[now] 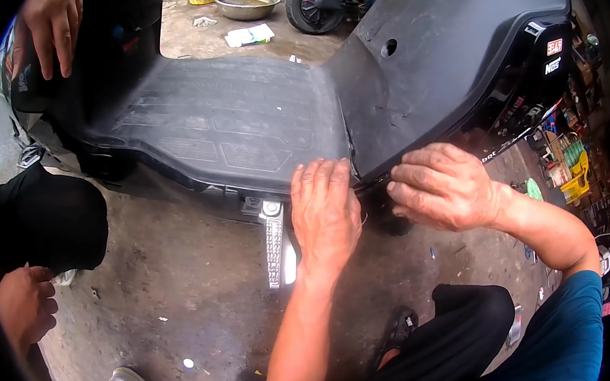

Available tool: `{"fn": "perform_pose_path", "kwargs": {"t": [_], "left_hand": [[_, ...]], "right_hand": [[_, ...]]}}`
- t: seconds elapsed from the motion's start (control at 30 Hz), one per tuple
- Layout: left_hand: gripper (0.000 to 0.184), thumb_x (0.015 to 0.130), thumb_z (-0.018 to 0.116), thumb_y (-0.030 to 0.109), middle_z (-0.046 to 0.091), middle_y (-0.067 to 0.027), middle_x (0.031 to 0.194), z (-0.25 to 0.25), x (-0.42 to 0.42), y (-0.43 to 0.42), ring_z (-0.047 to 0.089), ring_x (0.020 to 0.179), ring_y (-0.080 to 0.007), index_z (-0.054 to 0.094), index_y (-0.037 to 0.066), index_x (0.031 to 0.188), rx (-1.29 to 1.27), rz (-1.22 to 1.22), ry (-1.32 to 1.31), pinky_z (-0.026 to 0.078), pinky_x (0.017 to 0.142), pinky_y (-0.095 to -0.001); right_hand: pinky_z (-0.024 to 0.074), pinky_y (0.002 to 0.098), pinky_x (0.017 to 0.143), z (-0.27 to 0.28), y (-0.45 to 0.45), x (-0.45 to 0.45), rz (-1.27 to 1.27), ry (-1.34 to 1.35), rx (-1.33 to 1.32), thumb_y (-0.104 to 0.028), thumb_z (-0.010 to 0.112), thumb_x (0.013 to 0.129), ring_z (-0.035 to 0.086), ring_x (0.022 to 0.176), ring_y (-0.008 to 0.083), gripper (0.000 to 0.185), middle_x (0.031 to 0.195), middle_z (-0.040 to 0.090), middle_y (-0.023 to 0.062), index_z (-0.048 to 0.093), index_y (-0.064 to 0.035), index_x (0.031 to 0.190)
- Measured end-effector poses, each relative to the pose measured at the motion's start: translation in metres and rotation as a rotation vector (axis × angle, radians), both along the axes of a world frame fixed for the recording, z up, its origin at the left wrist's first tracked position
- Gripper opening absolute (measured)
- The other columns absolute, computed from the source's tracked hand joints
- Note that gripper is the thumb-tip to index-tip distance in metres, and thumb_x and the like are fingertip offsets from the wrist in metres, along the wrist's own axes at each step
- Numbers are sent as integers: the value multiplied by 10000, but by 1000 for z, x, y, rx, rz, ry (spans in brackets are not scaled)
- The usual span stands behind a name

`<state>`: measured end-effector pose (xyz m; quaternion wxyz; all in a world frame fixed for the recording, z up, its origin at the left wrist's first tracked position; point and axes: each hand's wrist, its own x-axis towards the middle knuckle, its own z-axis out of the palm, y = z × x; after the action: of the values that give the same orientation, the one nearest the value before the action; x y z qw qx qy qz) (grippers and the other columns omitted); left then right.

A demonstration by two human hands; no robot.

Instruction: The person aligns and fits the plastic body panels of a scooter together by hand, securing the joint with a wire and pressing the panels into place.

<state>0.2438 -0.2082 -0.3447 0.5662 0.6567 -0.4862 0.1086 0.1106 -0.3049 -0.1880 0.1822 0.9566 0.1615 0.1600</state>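
A scooter's black plastic footboard (239, 116) stretches across the view, with a seam beside the black body panel (427, 83) rising on the right. My left hand (326, 214) lies on the footboard's near edge, close to the seam, its fingers stretched out over the top. Curled fingers show on my right hand (444, 188), which is closed beside the lower edge of the body panel. What those fingers hold, if anything, is hidden. A silver folding footrest (275, 245) hangs below the footboard, just left of my left hand.
Another person sits at the left, one hand (55, 31) over the scooter's front and the other (26, 305) near a dark knee. Behind stand a metal basin (248, 3) and a scooter wheel (313, 6). Shelves of parts and a yellow basket (575, 177) line the right.
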Motion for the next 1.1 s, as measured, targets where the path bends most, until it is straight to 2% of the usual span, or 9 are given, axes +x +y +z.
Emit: {"fn": "perform_pose_path", "kwargs": {"t": [0.1, 0.2, 0.3, 0.43, 0.5, 0.57, 0.8, 1.03, 1.1], "left_hand": [[417, 790, 643, 6, 651, -158, 1153, 3, 0, 2, 588, 1178, -333, 629, 26, 1206, 7, -5, 7, 366, 1119, -500], [418, 790, 653, 8, 648, -155, 1150, 3, 1, 4, 588, 1175, -333, 632, 24, 1207, 1, -30, 17, 365, 1121, -504], [419, 788, 677, 21, 646, -148, 1140, -9, -3, -4, 587, 1174, -325, 633, 24, 1205, -64, 40, -14, 362, 1124, -507], [389, 785, 710, 41, 647, -115, 1138, -18, -11, -5, 582, 1186, -305, 645, 39, 1168, -129, 135, 22, 351, 1128, -510], [357, 788, 714, 48, 649, -100, 1137, -20, -12, -7, 583, 1187, -300, 654, 51, 1140, -149, 151, 37, 341, 1129, -505], [348, 789, 718, 55, 649, -96, 1132, -21, -10, -5, 585, 1183, -297, 656, 54, 1131, -155, 129, 56, 338, 1129, -501], [339, 783, 723, 56, 646, -82, 1104, -15, -4, -1, 596, 1162, -281, 657, 60, 1116, -103, 87, 76, 350, 1116, -492], [356, 757, 729, 52, 648, -85, 1092, -13, 2, 0, 600, 1148, -276, 656, 61, 1105, -100, 54, 70, 361, 1102, -490], [368, 746, 733, 53, 650, -89, 1084, -10, 5, 1, 602, 1138, -280, 656, 60, 1105, -84, 44, 52, 367, 1093, -489]], "right_hand": [[514, 339, 702, -23, 19, -26, -145, 93, 177, -195, 824, 753, 660, 815, 223, 334, 924, 660, 50, 673, -72, 1025], [504, 334, 672, -46, 22, -45, -261, 121, 325, -180, 827, 754, 653, 793, 227, 335, 909, 656, 46, 669, -79, 1031], [507, 337, 668, -36, 19, -45, -269, 39, 215, -163, 833, 740, 657, 796, 241, 342, 915, 665, 47, 666, -84, 1028], [531, 414, 801, -7, 21, -31, -247, -54, -22, -129, 830, 708, 665, 952, 316, 359, 1023, 691, 84, 678, -85, 1030], [505, 470, 894, 2, 22, -24, -246, -70, -141, -135, 823, 714, 644, 1027, 338, 347, 1057, 686, 93, 684, -90, 1029], [434, 507, 1011, 7, 23, -13, -327, -62, -212, -169, 813, 734, 617, 1121, 334, 365, 1110, 682, 93, 683, -89, 1066], [381, 533, 1083, 17, 15, 32, -464, 134, -259, -263, 838, 702, 556, 1249, 330, 496, 1230, 629, 95, 657, -89, 1130], [385, 510, 1096, 30, 0, 56, -441, 341, -204, -276, 839, 697, 561, 1242, 318, 512, 1229, 633, 107, 658, -73, 1130], [397, 491, 1091, 29, -5, 64, -391, 386, -180, -293, 830, 702, 582, 1195, 312, 510, 1182, 648, 112, 661, -64, 1125]]}}
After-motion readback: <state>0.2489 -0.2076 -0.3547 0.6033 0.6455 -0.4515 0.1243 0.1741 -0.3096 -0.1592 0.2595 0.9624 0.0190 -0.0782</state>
